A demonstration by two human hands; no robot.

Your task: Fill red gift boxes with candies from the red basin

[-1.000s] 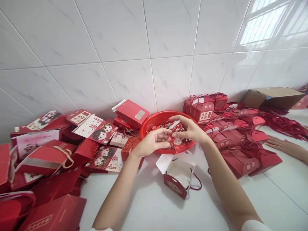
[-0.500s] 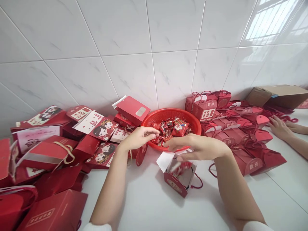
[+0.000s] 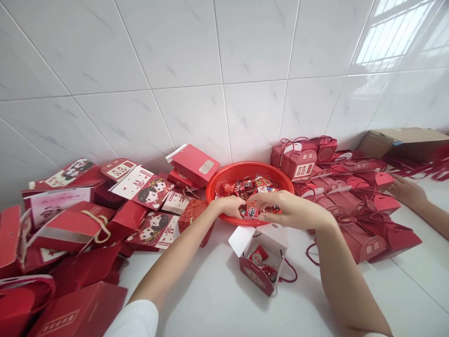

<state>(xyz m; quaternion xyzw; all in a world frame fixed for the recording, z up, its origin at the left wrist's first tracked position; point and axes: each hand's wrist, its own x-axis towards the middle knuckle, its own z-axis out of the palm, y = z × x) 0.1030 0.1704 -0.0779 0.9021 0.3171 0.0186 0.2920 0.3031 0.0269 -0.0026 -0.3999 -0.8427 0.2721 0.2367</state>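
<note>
Lying at the lower centre of the frame, the open box (image 3: 256, 277) is facing upward, with a few red-wrapped sweets (image 3: 259, 255) resting inside. Its front panel is slanting down toward the lower right; its longest side I am not making out for certain. My right hand (image 3: 294, 209) is hanging closer to it, just above its far edge in the frame, half curled, thumb and fingers a little apart. My left hand (image 3: 229, 206), up and left of the box, is bending its partly hidden fingers at the near rim of the red basket (image 3: 245, 171). Between my hands a red packet (image 3: 251, 210) is showing; which hand, if either, is gripping it, I cannot tell.
</note>
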